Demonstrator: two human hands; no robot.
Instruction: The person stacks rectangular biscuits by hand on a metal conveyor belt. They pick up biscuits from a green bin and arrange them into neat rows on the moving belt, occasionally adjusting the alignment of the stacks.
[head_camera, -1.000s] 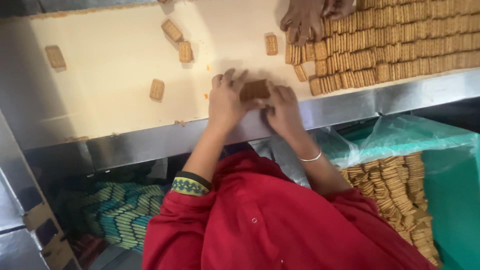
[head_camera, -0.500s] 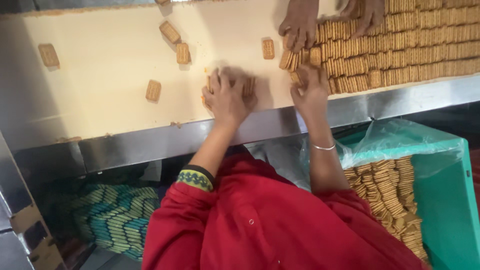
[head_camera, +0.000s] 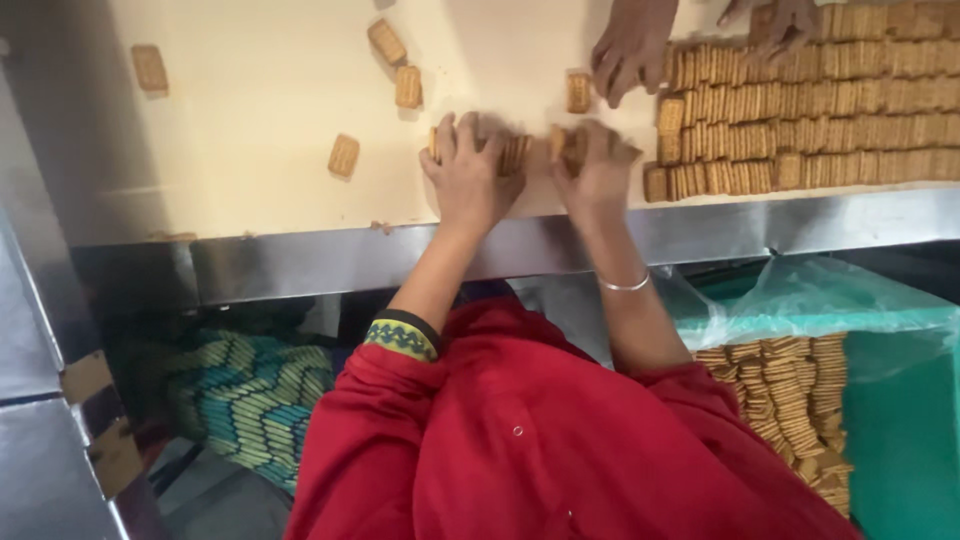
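Note:
On the cream conveyor belt (head_camera: 250, 180), my left hand (head_camera: 465, 180) and my right hand (head_camera: 600, 165) press from both sides on a short row of biscuits (head_camera: 515, 152) standing on edge. The left hand's fingers spread over the row's left end; the right hand curls over its right end and is blurred. Just to the right lie packed rows of biscuits (head_camera: 820, 110). My red sleeves fill the lower part of the view.
Another person's hands (head_camera: 630, 45) work at the rows from the far side. Loose biscuits (head_camera: 343, 155) lie scattered on the belt's left. A steel edge (head_camera: 300, 265) borders the belt. A green crate (head_camera: 900, 440) lined with plastic holds stacked biscuits (head_camera: 790, 400).
My right hand reached right to the packed rows, then came back left. Both hands now squeeze a longer row of biscuits farther up the belt.

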